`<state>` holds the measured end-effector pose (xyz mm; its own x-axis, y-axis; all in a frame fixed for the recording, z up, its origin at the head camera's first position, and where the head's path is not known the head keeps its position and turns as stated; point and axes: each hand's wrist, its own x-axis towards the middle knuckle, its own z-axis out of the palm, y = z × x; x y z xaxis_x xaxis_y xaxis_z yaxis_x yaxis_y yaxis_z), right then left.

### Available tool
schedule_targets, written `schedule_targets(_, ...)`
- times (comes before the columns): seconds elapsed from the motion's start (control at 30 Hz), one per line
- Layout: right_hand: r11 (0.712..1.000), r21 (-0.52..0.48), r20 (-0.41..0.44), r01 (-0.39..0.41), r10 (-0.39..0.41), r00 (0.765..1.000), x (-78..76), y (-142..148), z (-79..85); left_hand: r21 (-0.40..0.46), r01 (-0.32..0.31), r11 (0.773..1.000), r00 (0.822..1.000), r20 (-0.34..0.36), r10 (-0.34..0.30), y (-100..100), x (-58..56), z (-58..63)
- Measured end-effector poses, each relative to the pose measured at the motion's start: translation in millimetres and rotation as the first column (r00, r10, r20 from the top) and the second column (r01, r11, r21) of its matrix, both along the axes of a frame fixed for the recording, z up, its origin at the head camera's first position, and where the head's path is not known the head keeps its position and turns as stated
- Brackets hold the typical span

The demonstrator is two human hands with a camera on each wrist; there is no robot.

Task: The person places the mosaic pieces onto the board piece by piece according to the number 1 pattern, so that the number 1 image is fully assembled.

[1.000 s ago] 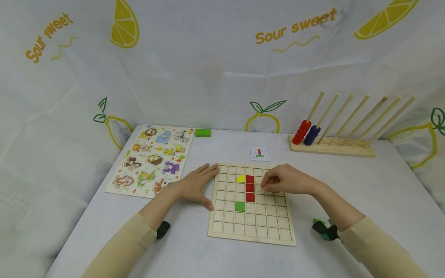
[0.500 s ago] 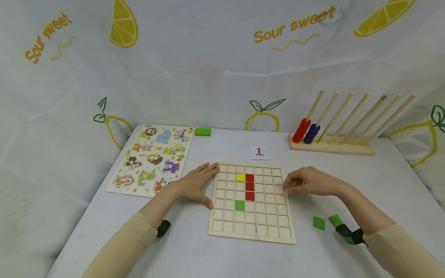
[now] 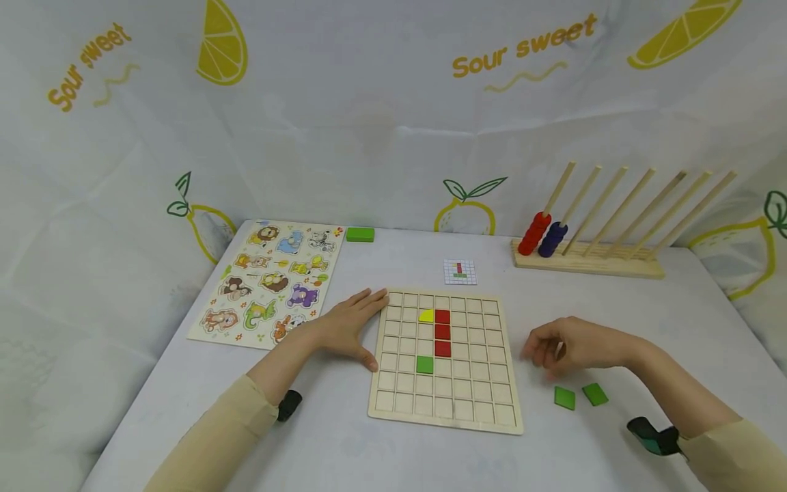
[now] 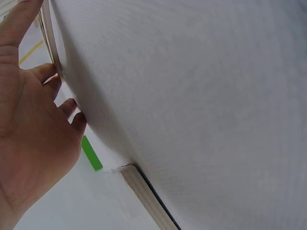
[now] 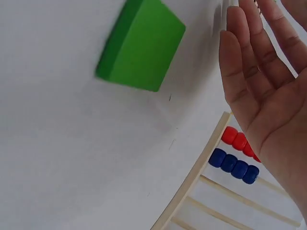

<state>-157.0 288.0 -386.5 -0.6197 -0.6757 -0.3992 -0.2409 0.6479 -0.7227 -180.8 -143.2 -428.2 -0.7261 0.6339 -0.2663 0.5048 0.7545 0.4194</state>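
White table (image 3: 307, 444); right hand (image 3: 581, 344) shifted from board (image 3: 464, 389) toward green tiles (image 3: 564, 398), fingers (image 5: 232, 57) loose; left hand (image 3: 348, 326), fingers spread.

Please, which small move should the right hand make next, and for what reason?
Probably the right hand should pinch the nearer loose green tile. The hand appears empty and is close to this tile and the other one. The board has only one green square, while the card shows a longer green row.
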Motion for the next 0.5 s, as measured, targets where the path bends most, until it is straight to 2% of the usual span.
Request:
schedule_targets(0.2, 0.999, 0.030, 0.043, -0.013, 0.011, 0.999, 6.5, 7, -4.7, 0.031, 0.007, 0.999, 1.000, -0.001, -0.007, 0, 1.1, 2.5)
schedule_targets(0.33, 0.996, 0.059, 0.008, -0.064, 0.063, 0.998, 11.4, 10, -6.2, 0.026, 0.008, 1.000, 1.000, 0.004, -0.008, 0, 1.4, 3.0)
schedule_targets(0.5, 0.992, 0.104, -0.031, -0.073, 0.077, 0.997, 15.8, 11, -6.2, 0.026, 0.000, 1.000, 1.000, 0.014, 0.000, 1, 1.8, 2.8)
